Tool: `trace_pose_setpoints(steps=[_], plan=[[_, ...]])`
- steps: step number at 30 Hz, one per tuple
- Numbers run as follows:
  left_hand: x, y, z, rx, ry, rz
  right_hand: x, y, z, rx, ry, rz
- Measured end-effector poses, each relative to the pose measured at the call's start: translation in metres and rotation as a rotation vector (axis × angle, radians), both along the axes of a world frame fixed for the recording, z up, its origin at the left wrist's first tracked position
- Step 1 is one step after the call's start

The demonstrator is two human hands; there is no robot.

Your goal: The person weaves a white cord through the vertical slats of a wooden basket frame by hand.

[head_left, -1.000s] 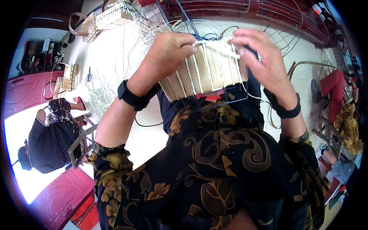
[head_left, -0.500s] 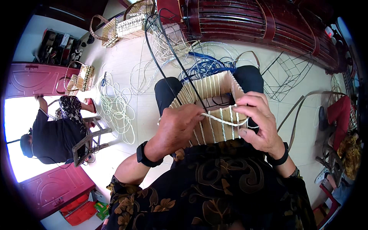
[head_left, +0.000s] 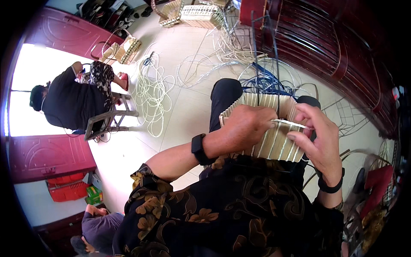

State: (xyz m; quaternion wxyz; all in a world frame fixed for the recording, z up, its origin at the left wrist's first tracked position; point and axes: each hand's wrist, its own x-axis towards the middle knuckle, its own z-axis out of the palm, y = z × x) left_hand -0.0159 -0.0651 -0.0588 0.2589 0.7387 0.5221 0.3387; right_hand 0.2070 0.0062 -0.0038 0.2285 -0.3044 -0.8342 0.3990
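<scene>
A basket [head_left: 272,147] of pale wooden slats, bound with white cord, rests on my lap. My left hand [head_left: 248,128] is closed at its near rim, pinching a white cord [head_left: 289,123]. The cord runs taut along the rim to my right hand [head_left: 321,137]. That hand curls round the right corner, its fingers on the cord and its thumb against the near wall. Two dark rods of a tall handle frame [head_left: 277,64] rise from the basket. My left hand covers part of the rim.
Loose pale cord [head_left: 152,94] and blue strapping [head_left: 267,81] lie on the tiled floor. Finished baskets [head_left: 197,16] stand beyond, near a dark red wooden bench [head_left: 321,43]. One person [head_left: 81,98] sits on a chair at left; another person [head_left: 100,229] is lower left. A wire frame [head_left: 342,115] is at right.
My view has turned, so the basket and hands appear farther right. The cord loop, slack before, is now pulled nearly straight along the rim between my hands.
</scene>
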Motion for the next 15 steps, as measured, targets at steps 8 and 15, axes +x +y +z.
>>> trace_pose_setpoints(steps=[8, 15], plan=[[0.0, 0.003, -0.014, -0.005, -0.016, 0.119, -0.034, 0.03, -0.018, 0.464, -0.09, 0.113], [-0.009, -0.003, 0.003, 0.021, -0.23, 0.109, -0.042, 0.029, -0.013, 0.631, -0.111, 0.05]])
